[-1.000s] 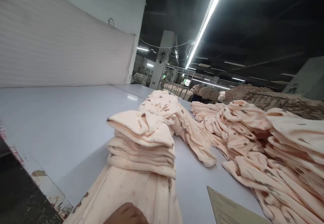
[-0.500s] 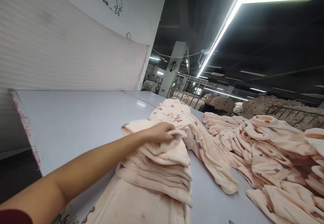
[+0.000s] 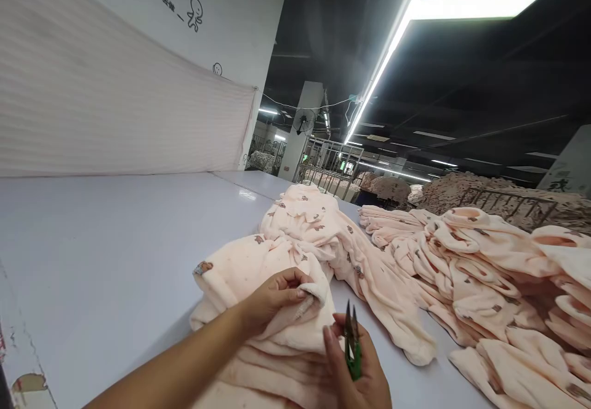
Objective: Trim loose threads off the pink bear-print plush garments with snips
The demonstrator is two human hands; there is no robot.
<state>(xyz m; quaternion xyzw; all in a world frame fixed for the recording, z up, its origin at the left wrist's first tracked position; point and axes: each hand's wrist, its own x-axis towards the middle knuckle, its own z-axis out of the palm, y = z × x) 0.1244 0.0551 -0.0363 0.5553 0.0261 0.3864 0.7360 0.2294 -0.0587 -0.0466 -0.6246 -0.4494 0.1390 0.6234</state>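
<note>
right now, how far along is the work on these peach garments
Maybe done: the folded stack under the hands. In hand: left hand pinches the top garment, right hand holds green snips. Left, likely: the loose heap on the right.

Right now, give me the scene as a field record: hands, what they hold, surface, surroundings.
left hand: pinches the edge of the top garment
right hand: holds green snips, blades up, beside that edge
stack: folded peach pieces under the garment
table: white, bears it all
piles: loose peach pieces to the right
background: metal carts, strip lights
</note>
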